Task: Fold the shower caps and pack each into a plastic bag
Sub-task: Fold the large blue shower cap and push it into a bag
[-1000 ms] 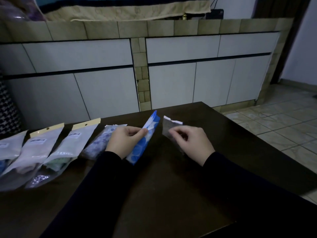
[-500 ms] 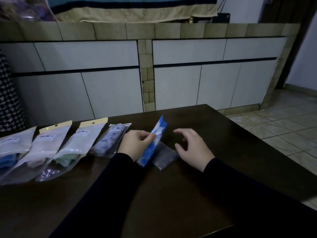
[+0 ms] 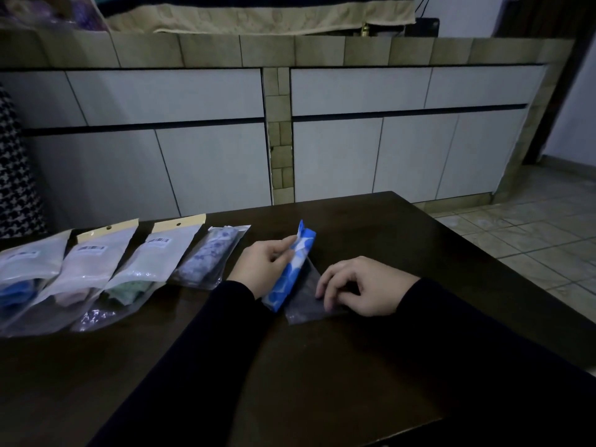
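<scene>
A person in black sleeves works at a dark brown wooden table (image 3: 338,366), packing shower caps. The left hand (image 3: 263,267) grips a folded blue-and-white patterned shower cap (image 3: 290,272) between thumb and fingers, holding it tilted just left of a small clear plastic bag (image 3: 306,300). A second ago the right hand (image 3: 361,287) held that bag raised off the table; it then let go, and the bag now lies flat on the wood, with the right hand's curled fingertips pressing on its right edge. Whether they pinch the film or merely rest on it cannot be told in the dim light. The cap's lower end touches or overlaps the bag's left side. The change suggests the bag is being steadied so its mouth can be opened and the cap slid in. Left of the bag, four clear plastic packets (image 3: 206,258) already holding folded caps lie in a row, suggesting the job is well advanced.
</scene>
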{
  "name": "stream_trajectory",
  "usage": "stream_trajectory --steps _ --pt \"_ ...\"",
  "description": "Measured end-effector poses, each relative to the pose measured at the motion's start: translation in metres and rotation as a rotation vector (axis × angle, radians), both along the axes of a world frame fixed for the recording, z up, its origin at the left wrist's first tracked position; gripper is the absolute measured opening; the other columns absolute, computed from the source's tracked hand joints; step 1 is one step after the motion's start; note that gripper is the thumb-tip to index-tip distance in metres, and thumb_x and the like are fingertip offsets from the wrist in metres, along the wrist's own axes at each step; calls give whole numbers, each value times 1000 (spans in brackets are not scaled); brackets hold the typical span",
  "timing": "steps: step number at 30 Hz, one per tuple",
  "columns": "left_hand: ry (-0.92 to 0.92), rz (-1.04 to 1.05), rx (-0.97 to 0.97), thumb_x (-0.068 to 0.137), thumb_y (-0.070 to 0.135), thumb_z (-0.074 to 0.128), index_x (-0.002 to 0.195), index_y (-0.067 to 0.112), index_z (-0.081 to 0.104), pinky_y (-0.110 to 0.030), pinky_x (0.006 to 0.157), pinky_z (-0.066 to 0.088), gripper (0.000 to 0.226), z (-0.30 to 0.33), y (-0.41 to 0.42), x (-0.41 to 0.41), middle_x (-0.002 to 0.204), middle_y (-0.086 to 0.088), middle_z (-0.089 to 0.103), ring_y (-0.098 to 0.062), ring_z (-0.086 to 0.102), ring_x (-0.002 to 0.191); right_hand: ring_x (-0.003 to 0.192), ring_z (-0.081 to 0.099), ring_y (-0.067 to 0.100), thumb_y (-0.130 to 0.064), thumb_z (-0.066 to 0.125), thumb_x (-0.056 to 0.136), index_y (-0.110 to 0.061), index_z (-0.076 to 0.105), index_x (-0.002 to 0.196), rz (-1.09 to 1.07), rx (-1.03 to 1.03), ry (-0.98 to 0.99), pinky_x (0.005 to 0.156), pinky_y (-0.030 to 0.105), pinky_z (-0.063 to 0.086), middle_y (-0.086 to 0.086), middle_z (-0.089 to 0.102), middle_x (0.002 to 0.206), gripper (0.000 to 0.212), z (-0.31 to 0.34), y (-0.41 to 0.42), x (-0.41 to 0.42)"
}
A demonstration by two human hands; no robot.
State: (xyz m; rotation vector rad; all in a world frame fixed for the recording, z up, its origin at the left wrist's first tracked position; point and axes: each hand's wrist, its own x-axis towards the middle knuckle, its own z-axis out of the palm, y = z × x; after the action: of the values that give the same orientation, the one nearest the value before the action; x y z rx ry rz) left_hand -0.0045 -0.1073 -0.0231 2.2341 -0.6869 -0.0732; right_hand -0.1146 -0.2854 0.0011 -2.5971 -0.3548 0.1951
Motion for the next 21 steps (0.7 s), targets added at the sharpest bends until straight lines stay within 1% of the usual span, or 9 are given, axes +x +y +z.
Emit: stream_trajectory --steps 3,5,8,10,12,15,17,19,21 --pt "-6 -14 -40 98 24 50 134 32 53 -28 109 36 37 2 1 -4 139 10 52 -5 47 127 107 49 -6 -25 68 85 -35 71 86 -2 -51 -3 97 21 40 -25 54 108 11 -2 0 2" --pt "-7 -34 -101 98 21 50 133 29 55 -28 108 37 36 5 1 -10 136 9 54 -5 49 125 106 51 -4 -30 72 82 -36 70 89 -28 -61 -46 98 25 42 -23 55 108 9 -4 2 4" --pt "-8 -54 -140 99 20 49 131 30 56 -17 94 46 35 12 6 -19 128 12 59 2 56 106 101 55 1 -29 69 84 -35 69 91 -113 -43 -113 93 28 48 -17 60 104 9 -6 7 5" --pt "-20 -76 -103 99 22 48 130 35 55 -6 83 43 34 18 14 -22 125 16 58 5 55 101 97 57 1 -32 67 86 -34 67 100 -149 -89 -161 88 26 50 -15 63 104 15 -6 11 5" --pt "-36 -101 -56 99 22 47 131 33 55 -4 86 37 34 28 27 -22 128 14 58 1 54 109 94 59 2 -36 65 87 -30 65 109 -145 -155 -239 84 24 51 -12 65 105 23 -8 17 6" --pt "-91 -164 99 99 20 46 132 29 55 5 75 31 34 44 50 -25 106 20 58 18 51 86 89 62 8 -36 57 92 -24 67 109 -121 -269 -355 79 26 52 -6 68 100 24 -16 30 7" --pt "-126 -190 207 100 21 46 130 35 55 3 70 33 34 48 64 -26 92 26 55 26 47 77 85 63 11 -34 54 94 -21 69 104 -160 -255 -406 76 28 52 -4 69 94 22 -20 35 9" --pt "-122 -190 294 101 23 44 128 42 54 -1 71 36 35 47 74 -25 89 28 52 17 49 79 80 62 10 -34 54 93 -22 69 99 -224 -235 -435 72 28 52 -6 69 90 20 -23 38 11" --pt "-112 -183 326 101 23 42 128 45 53 -7 75 36 36 45 78 -23 101 21 56 2 52 86 78 61 5 -38 55 92 -26 67 97 -260 -262 -470 68 22 49 -10 67 88 18 -24 40 12"
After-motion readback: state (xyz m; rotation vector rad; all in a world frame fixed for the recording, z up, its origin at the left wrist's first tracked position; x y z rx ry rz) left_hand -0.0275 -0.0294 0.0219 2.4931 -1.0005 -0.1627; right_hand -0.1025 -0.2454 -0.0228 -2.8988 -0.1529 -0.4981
